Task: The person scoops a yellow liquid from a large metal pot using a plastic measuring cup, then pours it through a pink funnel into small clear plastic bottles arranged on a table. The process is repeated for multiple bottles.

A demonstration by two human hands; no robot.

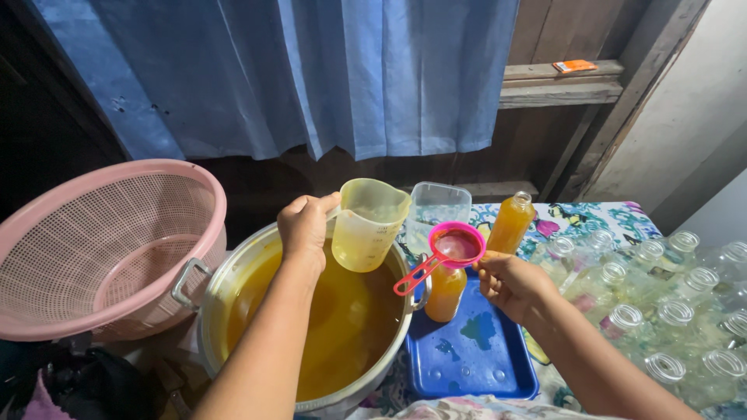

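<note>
Steel is the biggest thing before us: the pot (pixel 226 288), wide and nearly full of orange liquid, sits low at the bench (pixel 591 216) edge. Over its far rim our left hand (pixel 305 225) has its fingers closed on the handle of the yellow jug (pixel 372 224), held about upright with liquid inside. Our right hand (pixel 510 284) pinches the pink funnel (pixel 457 245) at its rim, and the funnel rests on the mouth of a half-filled bottle (pixel 445 294) that stands on the blue tray (pixel 482 358), just beside the pot.

To pour well, we judge the jug spout should come directly above the funnel bowl and tip slowly, because the funnel is shallow and its red handle juts toward the pot. The right hand should keep the funnel level.

Room is small. The pink basket (pixel 101 241) leans close on the left. Empty bottles (pixel 661 311) crowd the right side, near our right forearm. A full bottle (pixel 511 223) and a clear tub (pixel 436 210) stand just behind the funnel.
</note>
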